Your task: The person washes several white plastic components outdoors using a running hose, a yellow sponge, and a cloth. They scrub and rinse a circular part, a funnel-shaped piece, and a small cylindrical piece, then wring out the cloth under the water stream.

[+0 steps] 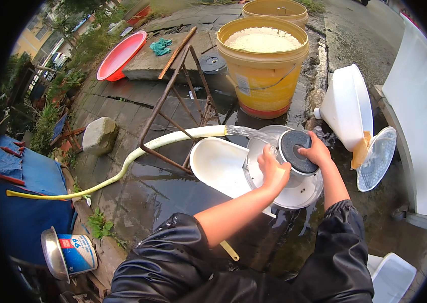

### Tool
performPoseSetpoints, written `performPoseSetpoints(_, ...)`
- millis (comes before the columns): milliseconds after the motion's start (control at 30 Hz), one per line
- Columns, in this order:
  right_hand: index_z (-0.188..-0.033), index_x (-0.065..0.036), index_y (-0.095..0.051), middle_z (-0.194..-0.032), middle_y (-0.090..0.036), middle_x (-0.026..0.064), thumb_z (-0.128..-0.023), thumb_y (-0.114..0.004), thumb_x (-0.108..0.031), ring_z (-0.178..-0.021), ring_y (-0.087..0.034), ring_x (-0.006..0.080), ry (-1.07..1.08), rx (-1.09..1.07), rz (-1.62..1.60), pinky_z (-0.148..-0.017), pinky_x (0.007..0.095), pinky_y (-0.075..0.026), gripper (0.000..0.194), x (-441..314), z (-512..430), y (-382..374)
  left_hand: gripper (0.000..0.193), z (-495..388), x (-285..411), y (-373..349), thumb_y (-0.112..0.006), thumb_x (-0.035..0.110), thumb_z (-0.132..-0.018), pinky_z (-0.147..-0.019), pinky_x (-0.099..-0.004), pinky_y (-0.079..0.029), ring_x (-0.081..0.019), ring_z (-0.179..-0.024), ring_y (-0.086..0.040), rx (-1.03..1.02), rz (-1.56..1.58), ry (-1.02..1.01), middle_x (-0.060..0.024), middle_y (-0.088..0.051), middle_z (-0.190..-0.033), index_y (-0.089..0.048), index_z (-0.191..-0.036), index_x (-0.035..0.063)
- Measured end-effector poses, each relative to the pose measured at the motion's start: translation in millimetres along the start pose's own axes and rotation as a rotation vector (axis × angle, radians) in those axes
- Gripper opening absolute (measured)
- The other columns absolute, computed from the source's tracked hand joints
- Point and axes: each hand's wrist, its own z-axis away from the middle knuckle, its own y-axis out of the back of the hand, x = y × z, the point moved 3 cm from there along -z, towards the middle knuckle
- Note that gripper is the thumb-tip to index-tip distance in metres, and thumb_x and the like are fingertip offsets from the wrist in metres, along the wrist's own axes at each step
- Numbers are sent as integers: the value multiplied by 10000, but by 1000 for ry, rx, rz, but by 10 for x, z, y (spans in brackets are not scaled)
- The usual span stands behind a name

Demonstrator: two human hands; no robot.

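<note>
My right hand [316,151] grips a round dark-grey grinding stone [297,151] with a white rim, its thumb lying across the face. Close to the stone's left edge is my left hand [274,170], fingers apart at the stream of water; whether it touches the rim is hard to tell. Water pours from a pale yellow hose [183,135], propped through a rusty metal frame [160,108]. Beneath the stone sits a wide round translucent basin [302,197] with small dark specks in it. A white elongated trough [217,166] adjoins the basin on the left.
Ahead stands a yellow bucket [262,83] of pale contents, another bucket [276,8] behind it. A white funnel-shaped hopper [344,106] and a round translucent piece [377,161] lie right. A red basin [122,57], stone block [100,135] and metal bowl [53,253] are left. The paving is wet.
</note>
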Motion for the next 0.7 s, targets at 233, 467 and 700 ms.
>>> performPoseSetpoints(233,-1254,8,-519,-1073,-661,177,-553,-827,-226,-967,-653,245,-44,58,-230,-864,341,-488,801,77,53,41,505,-85,-79,-246,-590,216,-793,-693,-386,-479,-224,-829,-568,-267,421,587,-119,-540,-1000,-385,-1220,41)
performPoseSetpoints(467,-1256,30,-483,-1114,-626,229,-591,-805,-338,-1035,-624,318,-121,260,-215,-894,372,-476,826,380,535,121,502,-39,-20,-229,-561,177,-760,-743,-371,-469,-269,-800,-589,-281,389,437,-180,-607,-971,-477,-1203,-45)
performPoseSetpoints(700,-1207,152,-422,-1113,-581,268,-642,-816,-354,-990,-608,303,-208,283,-512,-890,358,-465,855,808,985,18,526,-30,-56,-542,-550,137,-746,-658,-312,-451,-190,-745,-576,-316,351,367,-138,-626,-862,-507,-1231,-62)
